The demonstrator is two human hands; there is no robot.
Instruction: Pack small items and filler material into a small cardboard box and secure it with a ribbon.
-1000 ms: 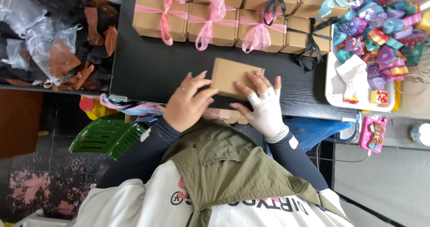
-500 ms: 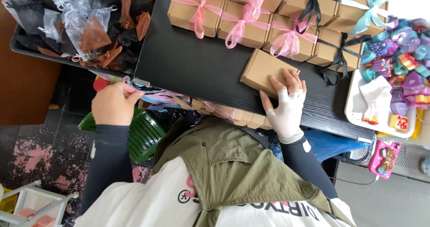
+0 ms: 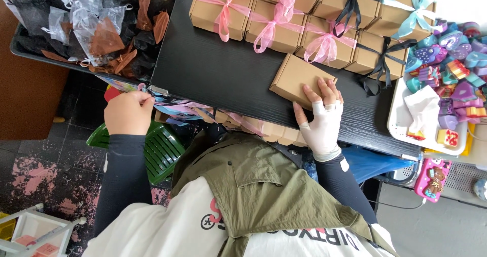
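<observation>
A plain brown cardboard box (image 3: 296, 77) lies on the black table (image 3: 218, 74) without a ribbon. My right hand (image 3: 321, 116), wrapped in a white bandage-like glove, rests flat on the box's near corner. My left hand (image 3: 128, 112) is off the table's left front corner, its fingers pinched on a strand from a bunch of pink and blue ribbons (image 3: 175, 107) that hangs along the table's front edge.
Several brown boxes tied with pink (image 3: 274, 21), black (image 3: 355, 8) and light blue ribbons (image 3: 413, 13) line the table's far side. A white tray (image 3: 401, 127) of colourful heart-shaped items is at right. A bin of organza pouches (image 3: 86, 28) sits left, a green basket (image 3: 160, 148) below.
My left hand left the box a second ago and moved down-left to the hanging ribbons; since half a second ago it has barely shifted. My right hand stays on the box.
</observation>
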